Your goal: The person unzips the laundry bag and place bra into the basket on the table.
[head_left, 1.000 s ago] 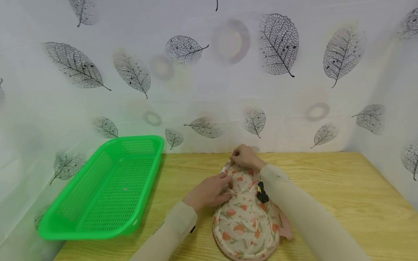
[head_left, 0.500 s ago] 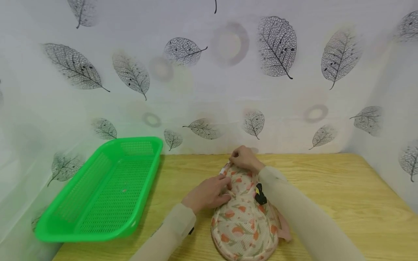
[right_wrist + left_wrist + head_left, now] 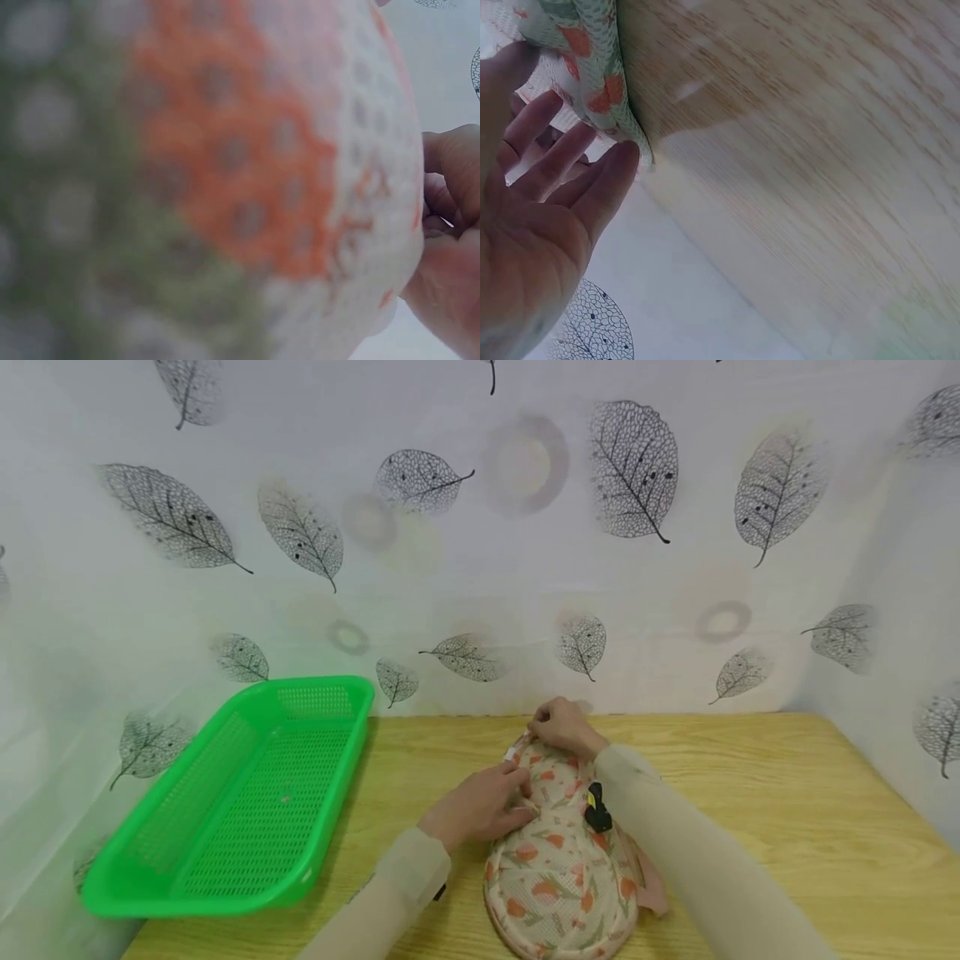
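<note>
A padded, hourglass-shaped mesh fabric piece [image 3: 555,885] with an orange floral print lies on the table. It carries a black buckle [image 3: 597,810] with a yellow mark, a pink strap [image 3: 652,895] at its lower right and a white label [image 3: 512,752] near its far end. My right hand [image 3: 564,725] pinches the far tip of the fabric; in the right wrist view, fabric covers part of that hand [image 3: 454,240]. At the narrow waist, my left hand [image 3: 480,802] touches the left edge. The left wrist view shows its fingers [image 3: 604,191] loosely extended beside the fabric.
To the left stands a green perforated plastic basket [image 3: 262,810]. The wooden table [image 3: 765,793] ends at a white backdrop [image 3: 480,560] printed with dark leaves, which also covers both sides.
Both hands keep their places on the fabric. The whole head view has shifted slightly, the scene sitting a little lower and farther left.
</note>
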`<state>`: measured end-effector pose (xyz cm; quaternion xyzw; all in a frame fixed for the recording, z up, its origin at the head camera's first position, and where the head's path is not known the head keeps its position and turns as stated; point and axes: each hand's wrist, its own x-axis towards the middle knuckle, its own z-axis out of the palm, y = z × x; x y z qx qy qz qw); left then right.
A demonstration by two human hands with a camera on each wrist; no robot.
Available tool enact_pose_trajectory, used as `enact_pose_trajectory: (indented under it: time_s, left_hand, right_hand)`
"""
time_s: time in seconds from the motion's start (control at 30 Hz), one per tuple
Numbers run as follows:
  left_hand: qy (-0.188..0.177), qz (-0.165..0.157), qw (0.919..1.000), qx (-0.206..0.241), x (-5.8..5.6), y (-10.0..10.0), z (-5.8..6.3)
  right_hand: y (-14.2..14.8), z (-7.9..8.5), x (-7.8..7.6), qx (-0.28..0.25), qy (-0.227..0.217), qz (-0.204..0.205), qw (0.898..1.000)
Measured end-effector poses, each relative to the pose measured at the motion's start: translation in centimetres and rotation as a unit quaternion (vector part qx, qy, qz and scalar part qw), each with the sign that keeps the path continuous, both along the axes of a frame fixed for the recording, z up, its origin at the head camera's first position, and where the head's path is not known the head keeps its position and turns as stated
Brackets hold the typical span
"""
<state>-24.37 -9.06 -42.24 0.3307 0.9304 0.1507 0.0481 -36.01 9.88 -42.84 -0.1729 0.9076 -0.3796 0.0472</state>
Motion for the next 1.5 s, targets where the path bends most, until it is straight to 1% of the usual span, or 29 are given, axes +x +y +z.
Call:
enact_pose_trajectory:
  time_s: [0.07,0.2,0.27,0.5,0.6,0.73,0.87,1.03,1.17,1.3,1.5]
  left_hand:
    - [0.002,0.006,1.0,0.004,0.1,0.1,-0.2]
    - [0.025,0.007,0.9996,0.01,0.2,0.3,-0.5]
    - [0.028,0.011,0.9995,0.009,0.2,0.4,-0.5]
    - [0.017,0.02,0.9996,-0.012,-0.1,1.0,-0.5]
    - [0.014,0.018,0.9996,-0.017,-0.2,1.1,-0.4]
    - [0.016,0.007,0.9996,-0.022,-0.2,1.1,-0.4]
    - [0.011,0.0,0.9997,-0.022,-0.3,1.2,-0.3]
    - [-0.006,0.011,0.9998,-0.012,-0.4,1.3,-0.1]
    - [-0.014,0.02,0.9997,-0.008,-0.4,1.3,0.0]
    - [-0.019,0.023,0.9995,-0.009,-0.4,1.3,0.0]
    - [-0.026,0.023,0.9993,-0.012,-0.4,1.3,0.1]
  right_hand:
    - [0.0,-0.1,0.0,0.001,0.002,0.003,1.0]
    - [0.1,-0.2,0.1,0.006,0.009,0.004,1.0]
    - [0.2,-0.3,0.2,0.005,0.007,0.003,1.0]
    - [0.1,-0.5,0.4,-0.019,-0.013,-0.01,1.0]
    - [0.0,-0.7,0.4,-0.034,-0.024,-0.012,0.999]
    - [0.1,-0.9,0.5,-0.048,-0.037,-0.019,0.998]
    - [0.3,-1.0,0.6,-0.051,-0.033,-0.023,0.998]
    - [0.4,-0.8,0.6,-0.05,-0.022,-0.018,0.998]
    - [0.2,-0.7,0.6,-0.06,-0.029,-0.027,0.997]
    - [0.1,-0.6,0.5,-0.065,-0.03,-0.036,0.997]
    - [0.3,-0.9,0.7,-0.072,-0.031,-0.038,0.996]
